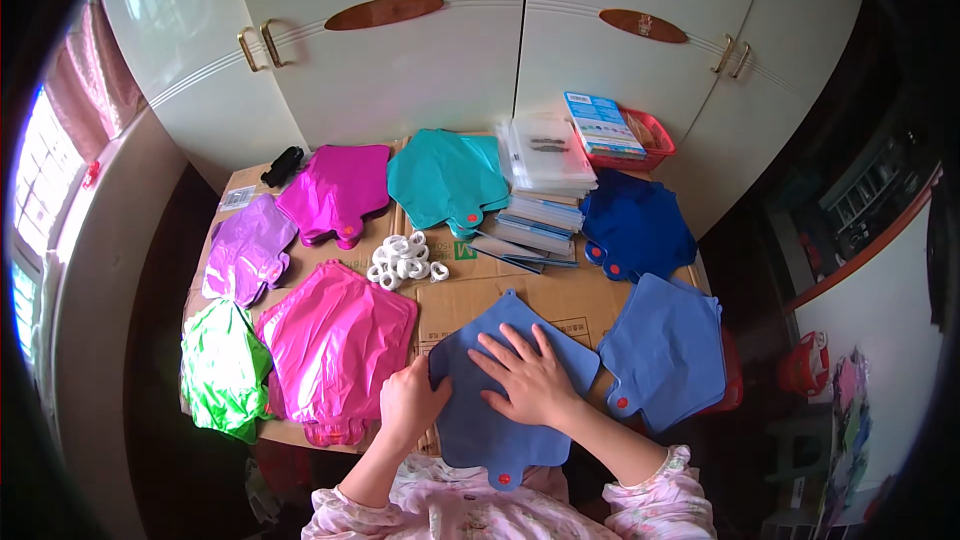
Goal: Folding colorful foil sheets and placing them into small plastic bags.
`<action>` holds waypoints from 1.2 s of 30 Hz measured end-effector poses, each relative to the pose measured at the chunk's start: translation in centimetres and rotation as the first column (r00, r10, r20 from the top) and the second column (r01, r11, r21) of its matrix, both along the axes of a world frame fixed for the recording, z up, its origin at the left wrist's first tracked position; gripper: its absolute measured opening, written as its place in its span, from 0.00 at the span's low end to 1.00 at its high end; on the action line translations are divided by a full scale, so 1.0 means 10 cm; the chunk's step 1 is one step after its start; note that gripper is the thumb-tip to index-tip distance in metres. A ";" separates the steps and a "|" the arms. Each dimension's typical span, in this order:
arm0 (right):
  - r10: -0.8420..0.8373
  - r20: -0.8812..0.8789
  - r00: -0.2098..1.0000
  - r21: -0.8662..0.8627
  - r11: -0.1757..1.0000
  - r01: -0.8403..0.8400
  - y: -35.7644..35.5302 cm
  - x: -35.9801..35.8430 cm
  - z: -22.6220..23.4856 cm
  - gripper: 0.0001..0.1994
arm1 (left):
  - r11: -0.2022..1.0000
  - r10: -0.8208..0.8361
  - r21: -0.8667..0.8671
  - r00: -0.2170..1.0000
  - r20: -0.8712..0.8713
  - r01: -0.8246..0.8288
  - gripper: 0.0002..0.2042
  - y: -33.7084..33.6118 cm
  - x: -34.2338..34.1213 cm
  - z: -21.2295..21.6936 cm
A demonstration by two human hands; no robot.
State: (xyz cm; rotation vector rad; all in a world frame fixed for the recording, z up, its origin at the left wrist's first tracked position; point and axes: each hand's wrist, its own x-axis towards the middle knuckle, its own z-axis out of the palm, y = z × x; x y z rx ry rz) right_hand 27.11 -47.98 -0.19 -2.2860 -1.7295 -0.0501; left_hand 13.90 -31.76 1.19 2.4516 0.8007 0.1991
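Note:
A flat, uninflated dusty-blue foil balloon (490, 390) lies in front of me at the table's near edge. Its short tail with a red dot points toward my body. My left hand (412, 402) is closed on the balloon's left corner, fingers curled around the edge. Spread flat over its upper middle is my right hand (530, 380), fingers apart. To the right is a stack of matching blue balloons (665, 350). A shiny pink balloon stack (340, 340) sits just left of my left hand.
Around the cardboard-covered table (450, 295) lie green (222, 370), lilac (248, 250), magenta (335, 190), teal (447, 177) and navy (640, 225) balloon stacks. White rings (402, 260) are heaped mid-table. Clear packets (548, 155) stand near a red basket (650, 140). Cabinets (390, 70) stand behind.

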 end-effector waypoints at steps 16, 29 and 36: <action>0.028 -0.029 0.999 -0.066 0.997 -0.030 -0.02 0.05 -0.05 0.28 | 0.954 -0.271 -0.103 0.956 0.110 0.282 0.10 -0.50 0.19 0.10; 0.051 -0.347 0.937 0.346 0.935 0.077 -0.07 0.17 -0.21 0.15 | 0.948 -0.295 -0.052 0.929 0.223 0.314 0.08 -0.51 0.19 -0.11; -0.026 -0.339 0.941 0.415 0.893 0.174 -0.02 0.12 -0.14 0.07 | 0.951 -0.288 -0.080 0.950 0.119 0.298 0.09 -0.55 0.19 -0.02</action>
